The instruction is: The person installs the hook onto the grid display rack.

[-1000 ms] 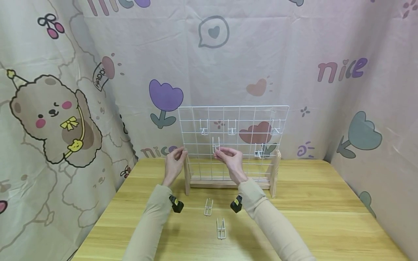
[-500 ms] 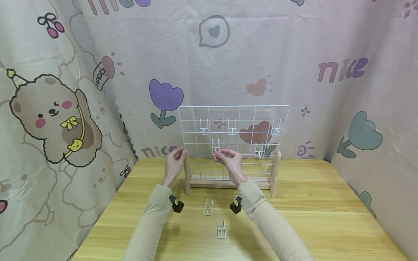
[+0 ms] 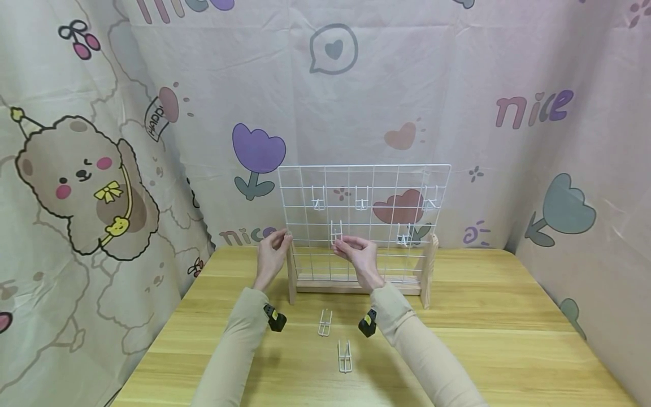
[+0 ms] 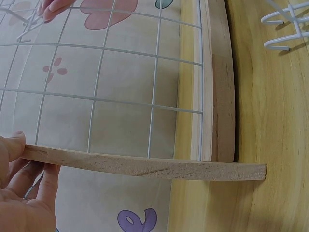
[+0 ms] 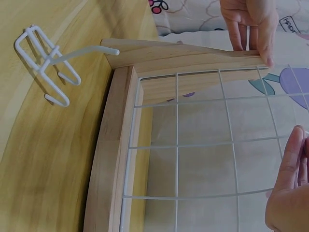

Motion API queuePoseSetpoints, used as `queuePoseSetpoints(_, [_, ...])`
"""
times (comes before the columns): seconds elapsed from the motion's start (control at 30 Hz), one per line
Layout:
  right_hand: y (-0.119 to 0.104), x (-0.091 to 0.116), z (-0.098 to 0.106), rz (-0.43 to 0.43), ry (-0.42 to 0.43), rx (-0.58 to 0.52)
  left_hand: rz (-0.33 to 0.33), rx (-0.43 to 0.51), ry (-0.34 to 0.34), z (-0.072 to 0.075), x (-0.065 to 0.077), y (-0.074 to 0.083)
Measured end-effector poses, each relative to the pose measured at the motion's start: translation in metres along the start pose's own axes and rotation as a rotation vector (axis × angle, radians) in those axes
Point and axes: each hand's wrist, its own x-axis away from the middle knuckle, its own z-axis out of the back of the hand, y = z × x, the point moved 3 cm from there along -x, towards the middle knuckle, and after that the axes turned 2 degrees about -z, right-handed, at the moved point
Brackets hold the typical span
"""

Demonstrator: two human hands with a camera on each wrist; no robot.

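My right hand pinches a white wire hook against the front of a white wire grid panel, left of its middle. In the left wrist view that hook lies along the wires, its lower part covered by fingertips. My left hand grips the top of the left upright of the wooden stand, thumb on one side and fingers on the other, as the left wrist view shows. Several similar hooks hang on the grid: a hook in the upper middle and a hook lower right among them.
Two loose hooks lie on the wooden table before the stand: one hook nearer the stand, the other hook closer to me. A printed curtain hangs behind and at both sides.
My right hand and the hook it pinches have slid slightly down along the grid. The left hand stays on the stand's upright.
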Motion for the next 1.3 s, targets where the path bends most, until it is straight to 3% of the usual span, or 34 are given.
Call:
queuePoseSetpoints(0.73, [0.008,-0.001,0.002,-0.002,-0.012,-0.001,0.001,-0.003,0.001,0.000,0.000,0.000])
queuePoseSetpoints(1.3, [0.012,0.001,0.009,-0.010,-0.056,0.069,-0.001,-0.019,0.003,0.000,0.000,0.000])
